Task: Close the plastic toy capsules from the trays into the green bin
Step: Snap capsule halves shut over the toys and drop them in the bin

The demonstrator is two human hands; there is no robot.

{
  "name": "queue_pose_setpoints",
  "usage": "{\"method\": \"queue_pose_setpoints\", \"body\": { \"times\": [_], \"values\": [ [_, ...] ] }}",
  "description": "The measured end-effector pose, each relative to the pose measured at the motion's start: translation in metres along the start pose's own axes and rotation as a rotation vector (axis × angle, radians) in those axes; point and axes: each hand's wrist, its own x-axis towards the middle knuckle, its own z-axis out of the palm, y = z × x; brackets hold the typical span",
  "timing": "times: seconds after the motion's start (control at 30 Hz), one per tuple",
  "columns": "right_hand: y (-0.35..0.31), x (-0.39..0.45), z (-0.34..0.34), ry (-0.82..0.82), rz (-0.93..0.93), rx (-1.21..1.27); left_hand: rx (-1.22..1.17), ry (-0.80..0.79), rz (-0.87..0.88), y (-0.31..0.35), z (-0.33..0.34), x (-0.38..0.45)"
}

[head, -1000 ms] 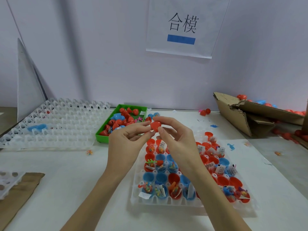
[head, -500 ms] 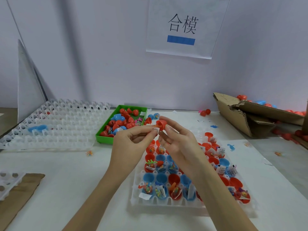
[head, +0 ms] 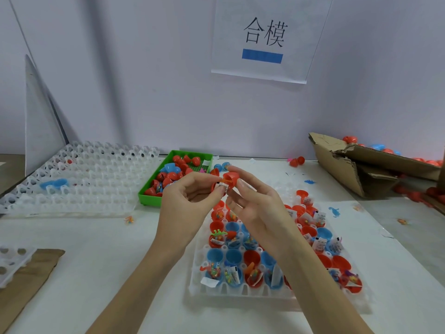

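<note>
In the middle of the frame: two hands hold one red capsule (head: 225,183) up above the table (head: 96,261).
Left hand (head: 190,206): its thumb and fingers pinch the lower half, where a white paper slip and an orange toy bit stick out.
Right hand (head: 255,206): its thumb and first finger pinch the red cap; the other fingers hang loose.
Capsule: not shut yet, I think; the cap sits tilted over the half below.
Green bin (head: 154,192): left of the hands, higher in the frame, with a pile of closed red and blue capsules inside.
Full tray (head: 240,291): under the hands, lower right, with many open red and blue halves that hold toys and slips.
Empty trays (head: 79,179): far left, almost nothing in them.
Done: a good pile in the bin.
Left: this capsule, then many in the tray.
</note>
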Motion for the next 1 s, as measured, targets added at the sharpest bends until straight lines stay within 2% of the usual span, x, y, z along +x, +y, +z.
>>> {"method": "queue_pose_setpoints", "body": {
  "times": [0.23, 0.43, 0.6, 0.87, 1.0],
  "values": [
    [0.0018, -0.0008, 0.0043, 0.049, -0.054, -0.143, -0.011, 0.005, -0.014, 0.0004, -0.0031, 0.0011],
    [0.0052, -0.0004, 0.0002, 0.098, 0.031, 0.014, -0.052, -0.042, -0.101, 0.0013, -0.0055, 0.002],
    [0.0032, -0.0003, -0.0019, 0.069, 0.101, 0.2, -0.016, -0.086, -0.062, 0.0034, -0.0048, 0.0011],
    [-0.0006, -0.0004, 0.0002, 0.062, 0.059, 0.157, -0.019, -0.089, -0.006, 0.0005, -0.0065, 0.0042],
    [-0.0018, -0.0009, 0.0022, 0.051, 0.025, 0.113, -0.081, -0.08, -0.04, -0.004, -0.0086, 0.0059]
  ]
}}
